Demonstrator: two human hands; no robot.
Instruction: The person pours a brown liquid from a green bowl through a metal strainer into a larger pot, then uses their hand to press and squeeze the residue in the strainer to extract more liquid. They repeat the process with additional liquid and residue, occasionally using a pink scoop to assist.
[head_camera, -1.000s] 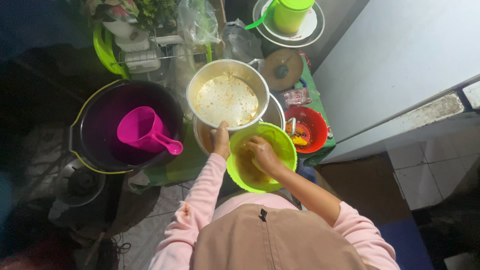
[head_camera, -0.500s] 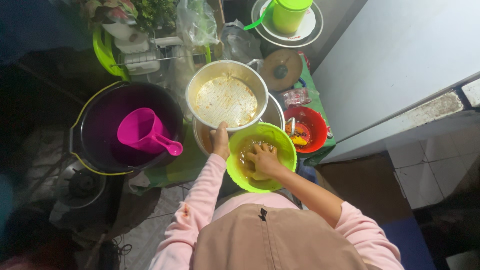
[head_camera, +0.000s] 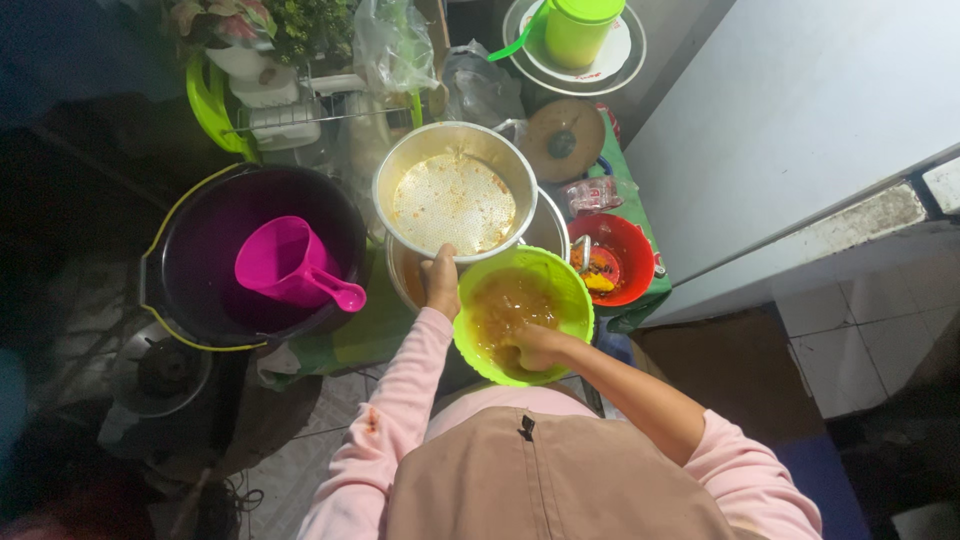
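Observation:
A lime green bowl (head_camera: 572, 290) with brownish liquid sits in front of me. My left hand (head_camera: 441, 281) grips its far left rim, next to a steel pot (head_camera: 400, 172) with a pale foamy surface. My right hand (head_camera: 538, 347) is inside the bowl at its near side, fingers curled in the liquid; whether it holds anything is hidden. Both sleeves are pink, above a tan apron.
A dark bucket (head_camera: 190, 275) with a magenta scoop (head_camera: 290, 265) stands at left. A red bowl (head_camera: 638, 250) is right of the green one. A green lidded jug (head_camera: 578, 30) on plates, a wooden lid (head_camera: 562, 138), plastic bags and a rack lie beyond. A white wall runs along the right.
My right hand has slid from the middle of the green bowl toward its near edge. The left hand stays on the rim.

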